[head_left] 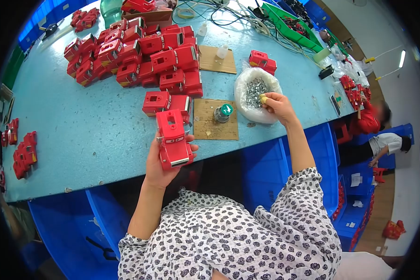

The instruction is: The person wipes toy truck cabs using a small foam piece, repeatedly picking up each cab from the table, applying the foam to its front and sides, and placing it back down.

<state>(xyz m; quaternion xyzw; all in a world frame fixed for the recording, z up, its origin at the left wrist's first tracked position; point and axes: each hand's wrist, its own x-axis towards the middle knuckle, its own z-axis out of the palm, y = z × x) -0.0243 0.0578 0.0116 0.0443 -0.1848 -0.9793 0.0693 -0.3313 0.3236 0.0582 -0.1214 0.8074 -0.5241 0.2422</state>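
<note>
My left hand [159,164] is wrapped round a red toy truck body [175,142], held at the table's front edge with its printed eyes and silver bumper showing. At the rim of a white plastic bag [244,100], my right hand [280,107] has its thumb and fingers pinched together. Something yellow covers its fingertips, and I cannot make out what they hold. Inside the bag lie many small silvery pieces [254,89]. Between the hands, a small jar with a green lid [226,110] stands on a cardboard piece [205,123].
Stacked red truck bodies [126,51] fill the table's back left, and one more [262,61] sits behind the bag. A small white bottle [222,51] stands on another cardboard sheet [210,64]. Blue bins [266,168] line the front edge. Two people are at the right.
</note>
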